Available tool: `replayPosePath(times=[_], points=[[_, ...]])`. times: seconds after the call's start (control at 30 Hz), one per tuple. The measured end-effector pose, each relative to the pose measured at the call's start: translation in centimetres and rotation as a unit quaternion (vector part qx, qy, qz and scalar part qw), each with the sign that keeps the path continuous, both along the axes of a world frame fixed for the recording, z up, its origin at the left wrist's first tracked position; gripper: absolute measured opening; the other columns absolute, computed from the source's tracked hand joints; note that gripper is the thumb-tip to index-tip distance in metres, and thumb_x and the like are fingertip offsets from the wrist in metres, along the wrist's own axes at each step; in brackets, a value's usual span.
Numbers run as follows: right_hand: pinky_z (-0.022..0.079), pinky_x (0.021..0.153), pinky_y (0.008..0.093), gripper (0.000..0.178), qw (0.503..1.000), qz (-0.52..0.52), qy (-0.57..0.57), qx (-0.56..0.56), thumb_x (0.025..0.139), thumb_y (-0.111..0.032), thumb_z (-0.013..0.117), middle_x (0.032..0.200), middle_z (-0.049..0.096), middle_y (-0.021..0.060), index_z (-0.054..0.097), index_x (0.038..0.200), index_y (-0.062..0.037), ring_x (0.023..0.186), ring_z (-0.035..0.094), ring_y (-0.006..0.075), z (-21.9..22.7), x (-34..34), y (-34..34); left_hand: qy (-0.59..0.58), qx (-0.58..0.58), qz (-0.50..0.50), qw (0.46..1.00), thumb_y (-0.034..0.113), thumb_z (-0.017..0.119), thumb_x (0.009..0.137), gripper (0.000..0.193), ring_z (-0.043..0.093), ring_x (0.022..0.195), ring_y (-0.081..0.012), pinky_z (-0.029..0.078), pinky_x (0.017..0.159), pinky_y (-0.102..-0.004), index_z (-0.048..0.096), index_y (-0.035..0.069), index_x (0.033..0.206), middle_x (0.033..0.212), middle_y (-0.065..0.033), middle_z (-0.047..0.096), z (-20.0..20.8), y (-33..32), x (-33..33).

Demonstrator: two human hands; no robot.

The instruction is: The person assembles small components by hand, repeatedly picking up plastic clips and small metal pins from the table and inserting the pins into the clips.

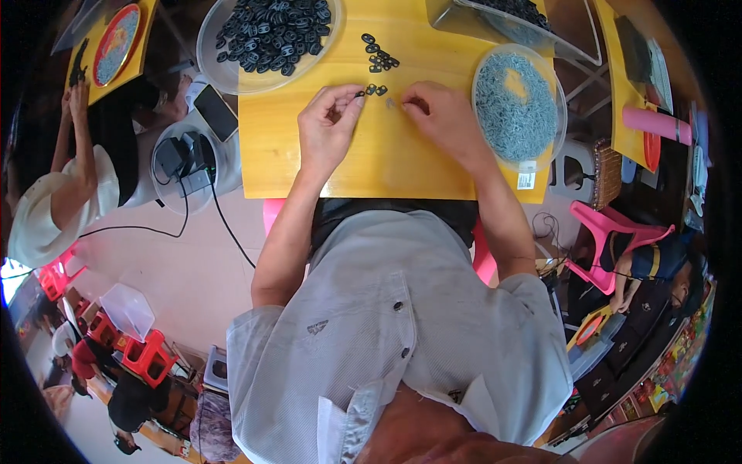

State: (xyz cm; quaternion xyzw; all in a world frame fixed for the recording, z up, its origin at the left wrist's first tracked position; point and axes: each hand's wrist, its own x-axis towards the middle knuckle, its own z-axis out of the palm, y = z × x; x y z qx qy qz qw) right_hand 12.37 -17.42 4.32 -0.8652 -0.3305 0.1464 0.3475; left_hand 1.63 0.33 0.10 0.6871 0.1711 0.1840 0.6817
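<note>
My left hand (pixel 328 124) pinches a small black plastic part (pixel 360 94) between thumb and fingertips, above the yellow table (pixel 282 174). Thumb and fingers meet on my right hand (pixel 440 116) too, a short way to the right; whatever they hold, if anything, is too small to make out. Between the hands, just beyond the fingertips, lie a couple of black oval parts (pixel 376 90). Farther back a loose cluster of the same parts (pixel 380 58) rests on the tabletop.
A clear round tub of black parts (pixel 270 39) stands back left. At right sits a clear tray of small silvery screws (pixel 516 108), with a rectangular bin (pixel 495 27) behind it. Left of the table, a stool carries a phone (pixel 216 113) and black adapters (pixel 184 153). Other people work nearby.
</note>
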Motion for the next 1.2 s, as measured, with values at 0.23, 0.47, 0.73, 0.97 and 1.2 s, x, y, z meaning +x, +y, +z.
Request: replayPosePath(times=[0.23, 0.47, 0.73, 0.97, 1.2], points=[[0.053, 0.071, 0.0389, 0.012, 0.998, -0.009, -0.058, -0.033, 0.085, -0.013, 0.066, 0.089, 0.069, 0.0123, 0.069, 0.092, -0.0038, 0.081, 0.068, 0.0305, -0.1, -0.8, 0.5, 0.008, -0.001, -0.005, 1.0, 0.0, 0.069, 0.091, 0.018, 0.064, 0.083, -0.0085, 0.051, 0.074, -0.0213, 0.07, 0.0, 0.108, 0.096, -0.0053, 0.067, 0.0, -0.1, -0.1], [0.053, 0.07, 0.042, 0.009, 0.99, 0.008, -0.133, -0.05, 0.084, -0.013, 0.065, 0.086, 0.068, 0.0107, 0.069, 0.086, -0.0058, 0.079, 0.067, 0.032, -0.5, -1.1, 1.0, -0.007, 0.01, -0.005, 1.0, -0.001, 0.068, 0.091, 0.017, 0.061, 0.079, -0.0085, 0.049, 0.071, -0.0222, 0.071, 0.001, 0.107, 0.093, -0.0049, 0.065, 0.0, -0.1, 0.0], [0.054, 0.067, 0.0411, 0.009, 0.988, 0.01, -0.141, -0.058, 0.082, -0.013, 0.066, 0.086, 0.069, 0.0105, 0.07, 0.086, -0.0059, 0.077, 0.068, 0.0313, -0.6, -1.0, 1.0, -0.059, 0.236, -0.053, 0.969, 0.0, 0.063, 0.091, 0.017, 0.058, 0.069, -0.0205, 0.047, 0.064, -0.0282, 0.072, 0.003, 0.105, 0.085, -0.0104, 0.061, 0.9, -0.4, 0.3], [0.054, 0.064, 0.034, 0.009, 0.996, -0.016, -0.086, 0.03, 0.081, -0.009, 0.07, 0.083, 0.068, 0.0101, 0.069, 0.089, -0.0038, 0.071, 0.068, 0.0255, -0.1, -0.9, 0.9, -0.044, 0.207, -0.061, 0.975, -0.001, 0.065, 0.091, 0.017, 0.058, 0.069, -0.0153, 0.047, 0.062, -0.028, 0.071, 0.002, 0.107, 0.087, -0.0086, 0.062, 0.5, -0.4, 0.3], [0.054, 0.064, 0.0388, 0.01, 0.996, -0.004, -0.061, 0.059, 0.082, -0.014, 0.068, 0.082, 0.068, 0.0095, 0.069, 0.087, -0.0053, 0.072, 0.068, 0.0283, 0.7, -0.8, 1.6, 0.02, -0.065, -0.035, 0.997, 0.0, 0.066, 0.092, 0.022, 0.065, 0.079, -0.0072, 0.051, 0.07, -0.0213, 0.07, 0.001, 0.114, 0.092, -0.0055, 0.069, -0.7, -0.9, -0.2]])
